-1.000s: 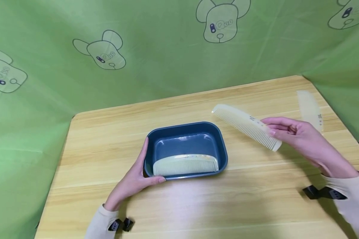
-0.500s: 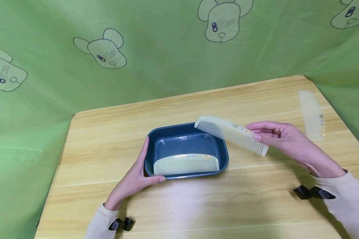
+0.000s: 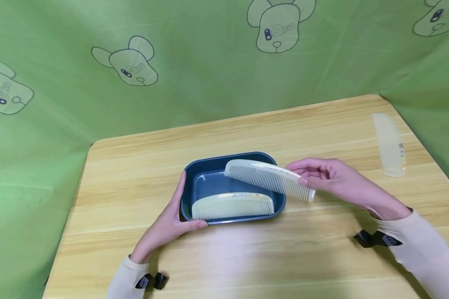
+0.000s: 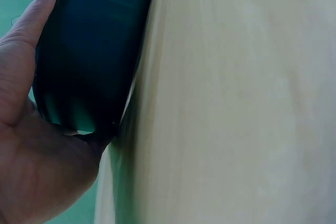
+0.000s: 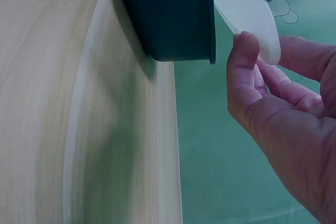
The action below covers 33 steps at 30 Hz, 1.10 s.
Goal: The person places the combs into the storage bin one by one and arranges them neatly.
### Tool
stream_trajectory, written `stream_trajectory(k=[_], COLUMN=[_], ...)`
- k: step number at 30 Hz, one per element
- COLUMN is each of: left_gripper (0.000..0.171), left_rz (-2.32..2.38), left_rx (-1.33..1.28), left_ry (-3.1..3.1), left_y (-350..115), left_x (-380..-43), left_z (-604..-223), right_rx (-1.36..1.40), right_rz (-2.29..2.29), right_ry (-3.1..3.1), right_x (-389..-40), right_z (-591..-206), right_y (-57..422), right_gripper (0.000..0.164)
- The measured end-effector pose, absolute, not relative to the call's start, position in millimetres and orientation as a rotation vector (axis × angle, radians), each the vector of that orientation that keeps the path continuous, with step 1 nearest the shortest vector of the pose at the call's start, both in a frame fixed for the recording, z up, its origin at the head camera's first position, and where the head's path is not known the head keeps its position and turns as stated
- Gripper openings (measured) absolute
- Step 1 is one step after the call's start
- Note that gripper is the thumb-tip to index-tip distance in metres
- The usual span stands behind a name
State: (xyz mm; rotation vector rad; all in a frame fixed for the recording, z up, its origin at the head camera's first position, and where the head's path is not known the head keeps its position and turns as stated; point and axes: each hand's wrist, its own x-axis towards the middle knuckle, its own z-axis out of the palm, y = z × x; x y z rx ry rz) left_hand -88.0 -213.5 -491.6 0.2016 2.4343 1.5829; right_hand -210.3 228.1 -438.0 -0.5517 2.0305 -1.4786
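In the head view, a dark blue plastic box [image 3: 209, 166] stands on the table. My left hand [image 3: 168, 224] rests against its near left corner, straight fingers along the left side and thumb along the front. The left wrist view shows the thumb [image 4: 31, 22] flat on the box wall [image 4: 89, 51]. One pale comb [image 3: 233, 207] lies inside along the front wall, teeth toward me. My right hand [image 3: 329, 180] pinches a second pale comb [image 3: 262, 172] near its right end. That comb slants across the box's right rim, its left end over the inside.
A third pale comb [image 3: 390, 145] lies on the wooden table [image 3: 134, 174] near the right edge. A green cloth [image 3: 202, 62] with printed bear heads hangs behind and beside the table.
My right hand has moved left and toward me, bringing its comb from right of the box to over it. The left hand and box have stayed in place.
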Motion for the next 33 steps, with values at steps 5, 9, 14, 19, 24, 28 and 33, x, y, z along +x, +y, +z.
stream_trajectory(k=[5, 9, 14, 19, 24, 28, 33], left_gripper=[0.138, 0.137, 0.137, 0.137, 0.137, 0.137, 0.137], left_rz=[1.583, 1.574, 1.575, 1.578, 1.577, 1.586, 1.589], left_rx=[0.203, 0.195, 0.193, 0.198, 0.202, 0.189, 0.18], left_ry=[2.432, 2.43, 2.433, 2.434, 2.432, 2.417, 2.41], left_y=[-213, -212, -214, -214, -215, -214, -214], left_x=[-88, -88, -87, -87, -88, -88, -88], left_z=[-492, -493, -493, -491, -490, -489, -489], right_rx=[-0.575, -0.621, -0.7, -0.751, -0.803, -0.856, -0.889], right_rz=[-1.458, -1.441, -1.422, -1.417, -1.391, -1.373, -1.367], right_ry=[2.015, 2.01, 2.006, 1.979, 1.99, 1.976, 1.944], right_x=[-208, -208, -209, -210, -209, -208, -208], right_z=[-436, -434, -432, -432, -433, -435, -438], right_y=[222, 216, 205, 193, 182, 174, 164], right_gripper=[0.039, 0.039, 0.037, 0.035, 0.035, 0.034, 0.034])
